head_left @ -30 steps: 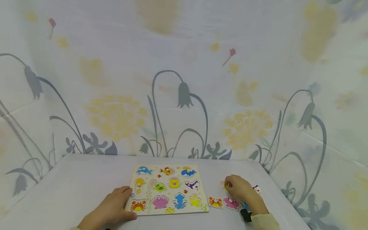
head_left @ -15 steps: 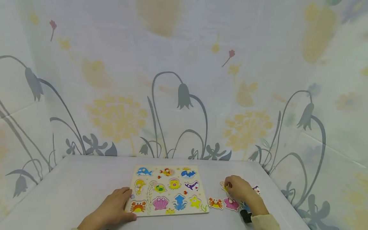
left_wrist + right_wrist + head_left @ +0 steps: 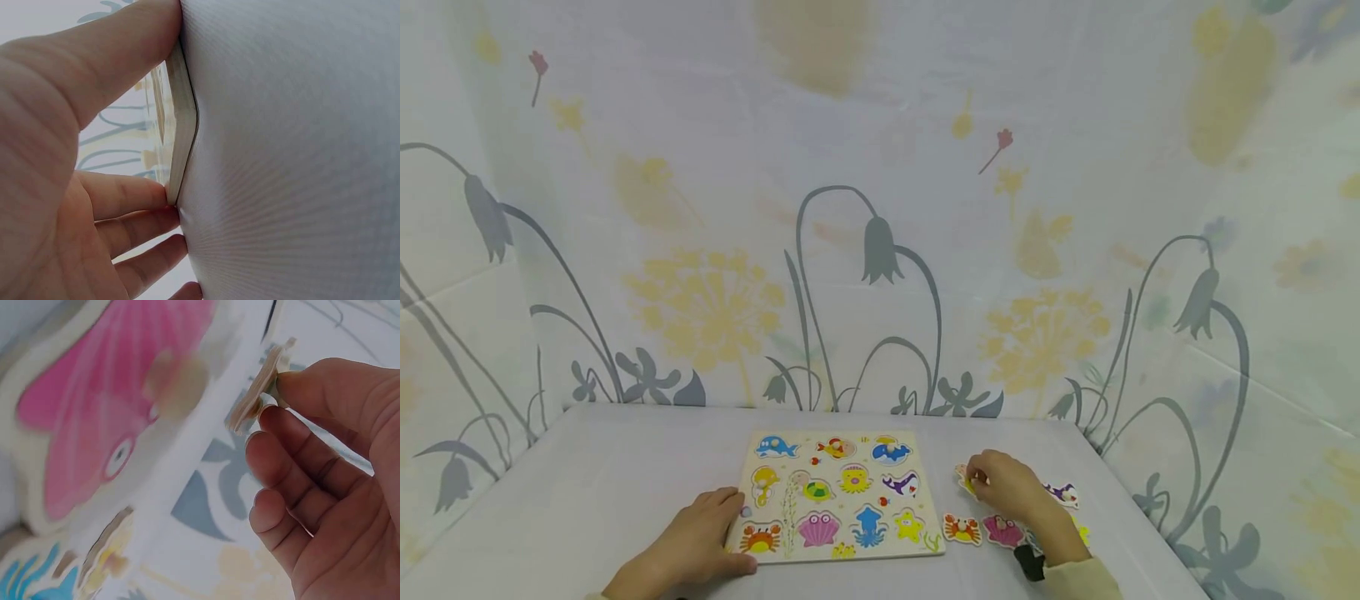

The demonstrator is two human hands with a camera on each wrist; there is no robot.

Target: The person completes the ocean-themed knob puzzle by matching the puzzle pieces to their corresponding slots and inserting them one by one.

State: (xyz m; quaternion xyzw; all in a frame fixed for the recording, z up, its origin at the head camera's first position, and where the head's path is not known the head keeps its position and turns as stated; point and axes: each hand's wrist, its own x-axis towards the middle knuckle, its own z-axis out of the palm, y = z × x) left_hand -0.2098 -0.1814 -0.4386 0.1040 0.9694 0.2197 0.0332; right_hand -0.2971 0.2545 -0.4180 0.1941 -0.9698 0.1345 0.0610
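Note:
My left hand [image 3: 688, 537] grips the near left corner of the puzzle board [image 3: 831, 557], thumb at the front edge and fingers along the left side. In the left wrist view the pale wooden edge of the board [image 3: 183, 119] shows between thumb and fingertips. To the right of the board, my right hand [image 3: 1011, 483] pinches a small wooden puzzle piece [image 3: 962, 477] between thumb and fingers. Edge-on in the right wrist view, the piece [image 3: 256, 397] hides its picture. Below the hand lie a crab piece [image 3: 962, 528] and a pink shell piece [image 3: 1002, 532].
A purple-and-white fish-shaped piece [image 3: 1063, 493] lies right of my right hand. A yellow piece [image 3: 1082, 531] and a blue piece [image 3: 37, 578] are partly covered in the head view. Flower-printed cloth [image 3: 880, 333] rises behind the white table [image 3: 647, 450].
My right hand has moved a little left and up with the pinched piece, uncovering more of the purple fish-shaped piece and a yellow one. My left hand has stayed at the board.

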